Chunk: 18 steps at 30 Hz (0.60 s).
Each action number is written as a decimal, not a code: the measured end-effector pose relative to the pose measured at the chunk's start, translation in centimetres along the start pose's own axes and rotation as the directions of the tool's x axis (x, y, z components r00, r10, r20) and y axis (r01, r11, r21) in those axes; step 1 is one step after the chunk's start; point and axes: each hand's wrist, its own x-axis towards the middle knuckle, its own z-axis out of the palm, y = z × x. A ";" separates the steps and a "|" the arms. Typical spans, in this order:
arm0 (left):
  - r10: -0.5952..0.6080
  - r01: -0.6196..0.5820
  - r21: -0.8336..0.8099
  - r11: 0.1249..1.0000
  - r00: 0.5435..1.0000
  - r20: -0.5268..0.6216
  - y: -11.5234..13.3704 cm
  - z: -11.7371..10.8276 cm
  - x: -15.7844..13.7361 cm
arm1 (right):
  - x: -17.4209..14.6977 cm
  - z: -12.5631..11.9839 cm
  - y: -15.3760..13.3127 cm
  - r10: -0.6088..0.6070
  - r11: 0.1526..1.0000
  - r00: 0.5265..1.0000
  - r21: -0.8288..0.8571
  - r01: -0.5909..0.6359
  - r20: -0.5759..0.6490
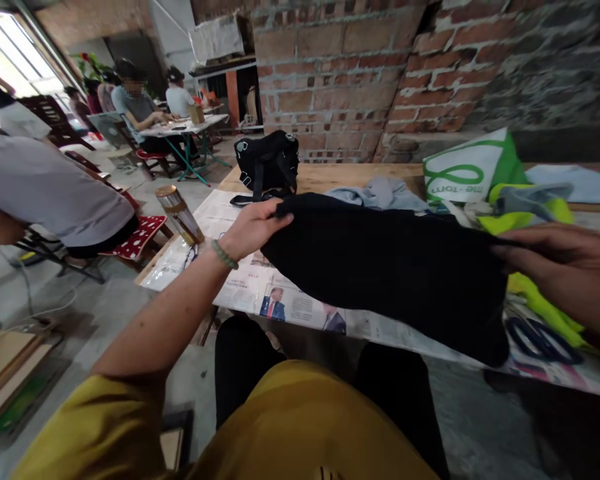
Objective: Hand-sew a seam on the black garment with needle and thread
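Note:
A piece of black cloth [385, 267] is stretched out in the air between my two hands, above the front part of the table. My left hand [257, 230] pinches its upper left corner between thumb and fingers. At the far end, my right hand [555, 263] grips the upper right corner. The cloth hangs down in a curve and hides part of the newspaper-covered table [300, 300]. Just below my right hand lie dark-handled scissors [543, 341], beside bright yellow-green fabric [547, 300].
On the table stand a black backpack [267, 163], a metallic thermos [180, 213], crumpled grey-blue cloth [380, 192] and a green-white bag [475, 170]. A brick wall [330, 80] rises behind. At left, a person in a grey shirt [55, 187] sits close; others sit at a farther table [190, 125].

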 end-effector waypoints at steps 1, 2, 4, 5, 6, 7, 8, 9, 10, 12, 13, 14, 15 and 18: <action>-0.015 0.015 -0.002 1.000 1.000 0.009 -0.1 0.1 0.7 | 0.5 0.0 -0.3 0.030 0.999 0.999 0.010 -0.030 0.027; -0.030 0.030 -0.005 1.000 0.999 0.010 -0.5 0.3 1.1 | 0.8 0.1 -0.5 0.057 0.998 0.997 0.023 -0.058 0.047; -0.056 0.056 -0.028 0.998 0.998 -0.003 -1.4 0.9 1.1 | 0.7 0.6 -0.7 0.085 0.994 0.995 0.061 -0.088 0.055; -0.066 0.066 -0.046 0.997 0.998 -0.014 -1.8 1.2 0.9 | 0.5 0.9 -0.6 0.083 0.994 0.995 0.073 -0.086 0.051; -0.077 0.076 -0.068 0.995 0.997 -0.024 -2.1 1.5 0.5 | 0.3 1.1 -0.5 0.073 0.994 0.996 0.081 -0.076 0.050; -0.091 0.088 -0.089 0.992 0.995 -0.031 -2.4 1.6 0.1 | 0.1 1.3 -0.3 0.059 0.994 0.997 0.089 -0.063 0.047; -0.109 0.104 -0.107 0.989 0.994 -0.034 -2.5 1.8 -0.3 | 0.0 1.6 -0.1 0.050 0.993 0.998 0.101 -0.055 0.050; -0.130 0.125 -0.123 0.984 0.991 -0.036 -2.6 1.8 -0.8 | -0.2 1.8 0.1 0.051 0.991 0.997 0.123 -0.058 0.055; -0.155 0.149 -0.138 0.979 0.987 -0.037 -2.7 1.8 -1.2 | -0.3 2.1 0.4 0.066 0.985 0.996 0.155 -0.075 0.061; -0.217 0.208 -0.176 0.962 0.975 -0.035 -3.1 1.7 -2.2 | -0.7 2.9 0.9 0.140 0.960 0.986 0.232 -0.158 0.093; -0.251 0.241 -0.200 0.950 0.968 -0.024 -3.6 1.8 -2.6 | -1.0 3.5 1.3 0.186 0.941 0.975 0.263 -0.213 0.123; -0.286 0.277 -0.217 0.936 0.958 -0.010 -4.3 1.9 -3.1 | -1.4 4.3 1.6 0.219 0.923 0.962 0.284 -0.258 0.162; -0.313 0.306 -0.211 0.928 0.950 -0.002 -5.3 2.1 -3.6 | -1.8 5.3 2.0 0.226 0.915 0.955 0.294 -0.275 0.190; -0.355 0.352 -0.084 0.932 0.934 -0.025 -9.6 3.6 -5.0 | -3.6 9.3 3.3 0.092 0.958 0.981 0.256 -0.133 0.169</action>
